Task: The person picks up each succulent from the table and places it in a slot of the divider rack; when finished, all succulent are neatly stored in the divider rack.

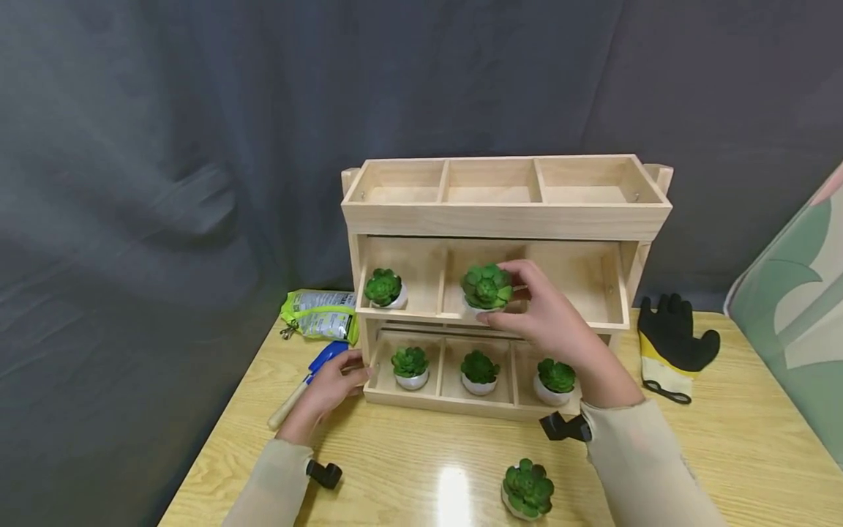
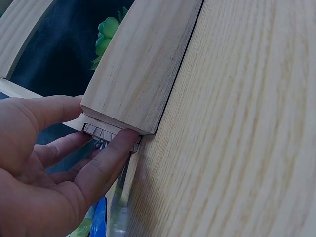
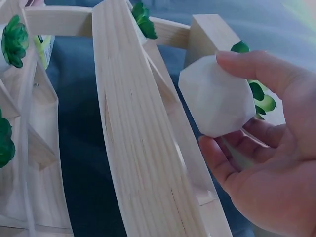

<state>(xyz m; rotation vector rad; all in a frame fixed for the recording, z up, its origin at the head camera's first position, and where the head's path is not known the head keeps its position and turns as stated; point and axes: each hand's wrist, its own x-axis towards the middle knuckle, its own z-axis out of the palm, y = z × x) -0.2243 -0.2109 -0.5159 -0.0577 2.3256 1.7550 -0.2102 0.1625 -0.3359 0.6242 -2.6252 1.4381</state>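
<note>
My right hand (image 1: 536, 311) holds a potted succulent (image 1: 487, 287) at the front of the middle compartment on the wooden plant shelf's (image 1: 507, 222) middle tier. In the right wrist view, the thumb and fingers grip its white faceted pot (image 3: 217, 98), clear of the tier's front board. My left hand (image 1: 337, 380) grips the lower left end of the shelf; the left wrist view has its thumb and a finger against the bottom tier's end (image 2: 133, 74). Another potted succulent (image 1: 384, 288) sits in the middle tier's left compartment.
Each bottom-tier compartment holds a succulent, such as the middle one (image 1: 479, 368). Another succulent (image 1: 528, 489) stands on the table near the front. A green bag (image 1: 323, 315) and a blue-bladed trowel (image 1: 327, 356) lie left of the shelf, a black-and-yellow glove (image 1: 675, 344) right.
</note>
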